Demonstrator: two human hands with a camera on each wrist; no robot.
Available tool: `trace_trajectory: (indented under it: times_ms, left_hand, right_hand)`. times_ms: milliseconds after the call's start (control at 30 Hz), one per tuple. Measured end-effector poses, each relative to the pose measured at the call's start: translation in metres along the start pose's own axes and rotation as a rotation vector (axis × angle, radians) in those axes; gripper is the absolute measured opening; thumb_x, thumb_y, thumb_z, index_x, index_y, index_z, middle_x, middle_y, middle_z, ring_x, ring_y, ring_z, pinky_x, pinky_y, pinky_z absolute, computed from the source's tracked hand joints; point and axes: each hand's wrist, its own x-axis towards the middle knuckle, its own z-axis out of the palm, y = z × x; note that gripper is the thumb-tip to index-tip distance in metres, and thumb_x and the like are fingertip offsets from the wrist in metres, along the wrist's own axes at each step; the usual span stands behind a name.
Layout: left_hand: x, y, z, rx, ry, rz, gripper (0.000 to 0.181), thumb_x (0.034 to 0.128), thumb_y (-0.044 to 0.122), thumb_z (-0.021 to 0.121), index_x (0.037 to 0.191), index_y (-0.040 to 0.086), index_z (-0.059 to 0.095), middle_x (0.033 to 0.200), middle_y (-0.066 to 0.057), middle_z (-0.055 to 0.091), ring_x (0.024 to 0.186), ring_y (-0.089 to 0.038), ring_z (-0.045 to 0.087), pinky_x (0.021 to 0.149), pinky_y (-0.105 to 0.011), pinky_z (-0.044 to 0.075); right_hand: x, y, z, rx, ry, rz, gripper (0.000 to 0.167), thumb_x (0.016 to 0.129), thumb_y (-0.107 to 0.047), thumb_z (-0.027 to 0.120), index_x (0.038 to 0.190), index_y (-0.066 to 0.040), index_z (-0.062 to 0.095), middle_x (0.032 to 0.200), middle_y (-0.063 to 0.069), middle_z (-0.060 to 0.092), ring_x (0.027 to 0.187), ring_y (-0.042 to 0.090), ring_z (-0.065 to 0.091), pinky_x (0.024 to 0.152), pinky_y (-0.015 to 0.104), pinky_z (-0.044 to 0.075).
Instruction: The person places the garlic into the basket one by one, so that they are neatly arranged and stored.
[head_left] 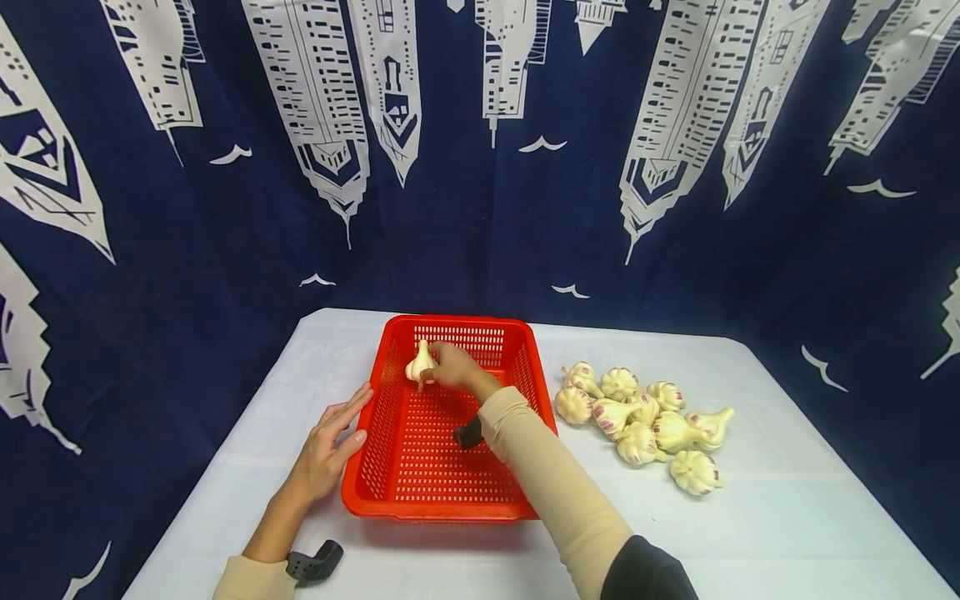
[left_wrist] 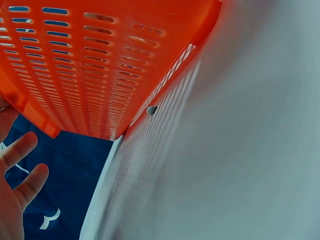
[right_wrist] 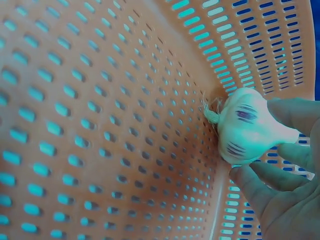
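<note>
A garlic bulb (head_left: pixel 421 363) is inside the red plastic basket (head_left: pixel 442 510), near its far left corner. My right hand (head_left: pixel 454 367) reaches in over the basket and grips this bulb by its neck side. In the right wrist view the garlic bulb (right_wrist: pixel 245 127) shows purple streaks and roots, with thumb and fingers curled about it close to the basket wall. My left hand (head_left: pixel 330 442) touches the basket's left rim with its fingers fairly straight. The left wrist view shows its spread fingers (left_wrist: pixel 31 185) beside the slotted outer wall (left_wrist: pixel 90 65).
Several garlic bulbs (head_left: pixel 637 417) lie in a loose pile on the white table (head_left: pixel 765 533), right of the basket. A dark blue curtain (head_left: pixel 480 225) with white building prints hangs behind the table's far edge. My right forearm (head_left: pixel 555 475) crosses the basket's right rim.
</note>
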Motion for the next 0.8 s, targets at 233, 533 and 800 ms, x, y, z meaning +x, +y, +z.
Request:
trace_trajectory:
  times_ms: [233,533,800]
  left_hand:
    - [0.0,0.001,0.0,0.004,-0.002,-0.012,0.054,0.0887,0.006,0.055,0.143,0.002,0.052,0.15,-0.012,0.046,0.114,-0.022,0.05,0.084,-0.03,0.042]
    - [-0.001,0.001,0.0,0.013,-0.005,-0.019,0.054,0.0891,0.006,0.055,0.143,0.003,0.051,0.15,-0.012,0.046,0.114,-0.022,0.05,0.085,-0.031,0.043]
    - [0.0,0.0,-0.001,0.007,0.002,-0.004,0.054,0.0884,0.005,0.055,0.142,0.002,0.052,0.149,-0.013,0.047,0.114,-0.022,0.05,0.085,-0.028,0.041]
  right_hand:
    - [0.0,0.0,-0.011,-0.059,-0.014,-0.026,0.057,0.09,-0.015,0.07,0.14,0.002,0.051,0.11,0.016,0.069,0.099,0.025,0.06,0.093,0.039,0.048]
    - [-0.005,-0.007,-0.031,-0.097,-0.007,-0.056,0.058,0.091,-0.018,0.07,0.141,0.002,0.049,0.113,0.018,0.067,0.099,0.025,0.06,0.091,0.038,0.049]
    - [-0.016,-0.014,-0.049,-0.061,0.041,-0.116,0.057,0.089,-0.019,0.071,0.139,0.002,0.051,0.123,0.021,0.064,0.112,0.031,0.061,0.093,0.041,0.049]
